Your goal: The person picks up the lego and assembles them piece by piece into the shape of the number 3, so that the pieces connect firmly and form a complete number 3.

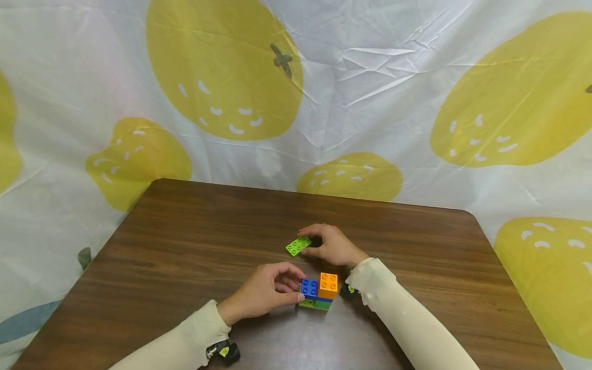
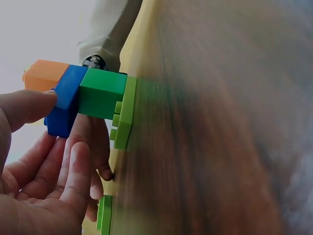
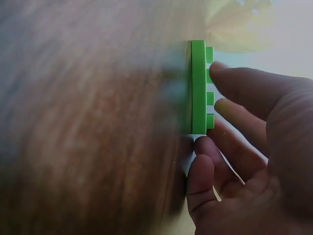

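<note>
- One loose lime plate (image 1: 298,246) lay studs up at the table (image 1: 185,236), on the far side of the stack (image 1: 326,299) and slightly left of it.
- It looked light, stiff and hard to break; its thin edge, low against the wood, probably gave fingertips little to catch, and smooth plastic might have slid.
- The right hand (image 1: 335,246) pinched the plate's right end between thumb and fingers; the two long sides seemed the surest hold.
- The left hand (image 1: 261,290) held the left end of the blue brick (image 1: 309,288), thumb to the near side, fingers curved about the far side.
- With the orange brick (image 1: 329,284) on its right half and the green brick (image 2: 101,93) beneath, that overhanging end would likely have pried loose if pressed hard.
</note>
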Motion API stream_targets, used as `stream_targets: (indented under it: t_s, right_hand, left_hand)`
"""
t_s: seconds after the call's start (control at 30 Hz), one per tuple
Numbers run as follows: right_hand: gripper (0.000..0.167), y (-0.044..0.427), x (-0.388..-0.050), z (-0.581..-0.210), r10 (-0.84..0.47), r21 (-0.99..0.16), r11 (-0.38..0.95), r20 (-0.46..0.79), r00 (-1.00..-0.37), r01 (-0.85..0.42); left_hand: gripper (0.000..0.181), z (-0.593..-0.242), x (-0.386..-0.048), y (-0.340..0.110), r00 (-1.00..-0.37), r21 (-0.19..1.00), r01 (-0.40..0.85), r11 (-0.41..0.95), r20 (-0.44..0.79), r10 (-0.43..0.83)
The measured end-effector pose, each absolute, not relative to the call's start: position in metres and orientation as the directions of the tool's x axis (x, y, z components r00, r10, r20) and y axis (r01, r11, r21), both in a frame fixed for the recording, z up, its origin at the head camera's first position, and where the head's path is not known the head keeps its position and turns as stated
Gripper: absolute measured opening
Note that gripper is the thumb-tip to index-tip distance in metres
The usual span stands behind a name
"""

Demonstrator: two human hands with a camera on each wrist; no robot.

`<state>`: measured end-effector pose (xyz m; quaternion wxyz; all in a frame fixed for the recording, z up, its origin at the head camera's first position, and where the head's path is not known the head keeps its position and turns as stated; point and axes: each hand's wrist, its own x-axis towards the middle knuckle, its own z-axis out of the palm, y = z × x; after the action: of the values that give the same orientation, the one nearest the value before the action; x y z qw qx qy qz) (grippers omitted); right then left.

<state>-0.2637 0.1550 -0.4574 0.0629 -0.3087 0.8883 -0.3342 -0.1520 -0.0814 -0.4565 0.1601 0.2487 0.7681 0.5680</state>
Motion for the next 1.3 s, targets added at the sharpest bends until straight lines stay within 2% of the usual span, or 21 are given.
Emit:
stream_targets:
  t_s: [0.43, 1.3]
  right_hand:
    - [0.033, 0.154, -0.267, -0.46, -0.587, -0.546, 0.634, 0.12, -0.8, -0.547]
    - [0.031, 0.167, -0.26, -0.454, -0.539, -0.626, 0.627, 0.081, -0.838, -0.463]
  left_hand:
    - [0.034, -0.456, -0.151, -0.081, -0.827, 0.955, 0.19, 0.229, 0.03, 0.561]
    - [0.035, -0.455, -0.152, -0.081, -0.828, 0.951, 0.195, 0.239, 0.029, 0.561]
